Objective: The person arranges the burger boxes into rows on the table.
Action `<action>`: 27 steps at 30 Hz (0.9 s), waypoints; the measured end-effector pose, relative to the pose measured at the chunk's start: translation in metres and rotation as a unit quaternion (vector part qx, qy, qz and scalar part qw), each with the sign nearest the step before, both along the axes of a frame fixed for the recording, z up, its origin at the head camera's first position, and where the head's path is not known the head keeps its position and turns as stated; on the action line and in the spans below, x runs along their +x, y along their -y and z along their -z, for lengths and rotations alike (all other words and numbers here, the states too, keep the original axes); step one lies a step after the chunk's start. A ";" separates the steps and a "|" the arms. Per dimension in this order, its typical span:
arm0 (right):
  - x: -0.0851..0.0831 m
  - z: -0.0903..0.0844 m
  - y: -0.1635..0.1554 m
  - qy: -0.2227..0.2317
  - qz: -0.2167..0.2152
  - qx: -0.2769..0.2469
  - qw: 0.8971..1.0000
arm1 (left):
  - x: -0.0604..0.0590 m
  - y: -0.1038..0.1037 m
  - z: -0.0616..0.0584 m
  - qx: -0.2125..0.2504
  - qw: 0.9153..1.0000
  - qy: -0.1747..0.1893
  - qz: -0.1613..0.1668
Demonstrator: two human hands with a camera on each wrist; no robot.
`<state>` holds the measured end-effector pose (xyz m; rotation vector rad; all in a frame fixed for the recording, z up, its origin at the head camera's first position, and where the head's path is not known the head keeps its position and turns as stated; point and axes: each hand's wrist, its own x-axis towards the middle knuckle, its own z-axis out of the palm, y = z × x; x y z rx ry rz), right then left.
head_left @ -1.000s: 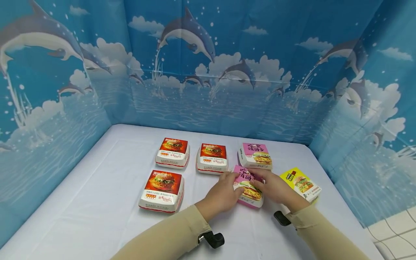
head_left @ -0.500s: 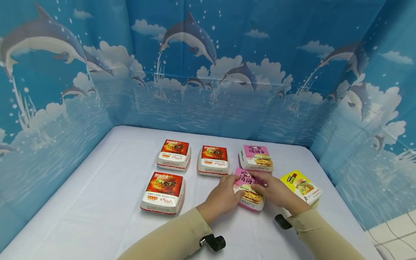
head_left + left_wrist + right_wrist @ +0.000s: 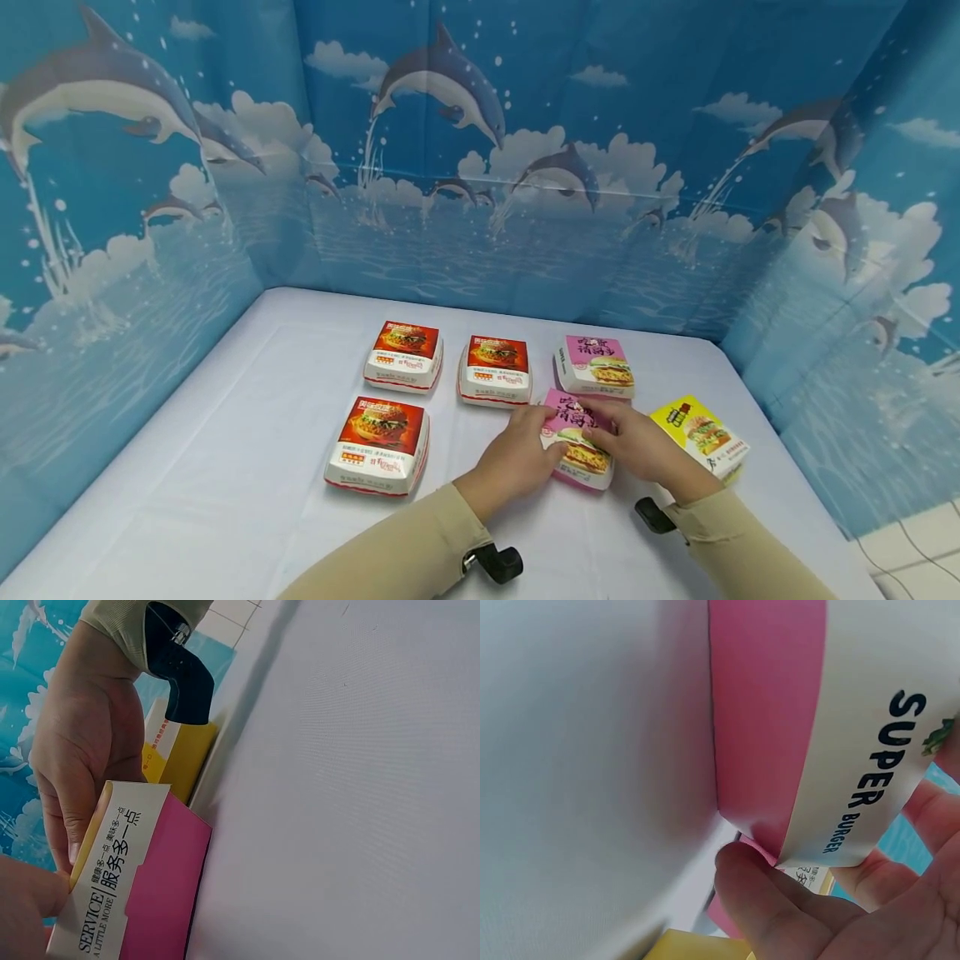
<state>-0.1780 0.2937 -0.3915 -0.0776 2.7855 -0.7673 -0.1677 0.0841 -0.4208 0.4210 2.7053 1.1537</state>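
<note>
A pink-and-white burger box point(image 3: 585, 462) lies on the white cloth between both hands. My left hand point(image 3: 510, 454) grips its left side, thumb at the front edge of the lid. On the opposite side, my right hand point(image 3: 637, 442) holds the far right part, its thumb bent over the lid. In the left wrist view the box's front face point(image 3: 109, 870) shows dark lettering above a pink base, with the right hand point(image 3: 90, 727) behind it. The right wrist view shows the right hand's fingers point(image 3: 757, 892) at a lower corner of the box.
Another pink burger box point(image 3: 596, 367) stands right behind the held one. A yellow burger box point(image 3: 697, 433) sits angled at the right. Three red-and-white burger boxes, including the nearest one point(image 3: 378, 446), are at the left. A dolphin-print curtain point(image 3: 480, 242) encloses the table.
Both hands keep their hold on the pink burger box, which stays in nearly the same place. The head view has shifted slightly; the other boxes have not moved on the table.
</note>
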 end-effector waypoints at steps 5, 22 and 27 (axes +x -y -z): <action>0.001 0.000 0.000 -0.001 -0.002 0.008 1.000 | 0.001 -0.001 -0.001 -0.001 1.000 0.009 -0.004; 0.001 -0.001 0.002 -0.007 0.005 0.015 1.000 | -0.001 0.000 -0.002 0.004 1.000 0.010 -0.003; 0.005 -0.003 0.002 -0.010 0.017 0.017 1.000 | -0.001 0.002 -0.004 0.012 1.000 0.010 0.002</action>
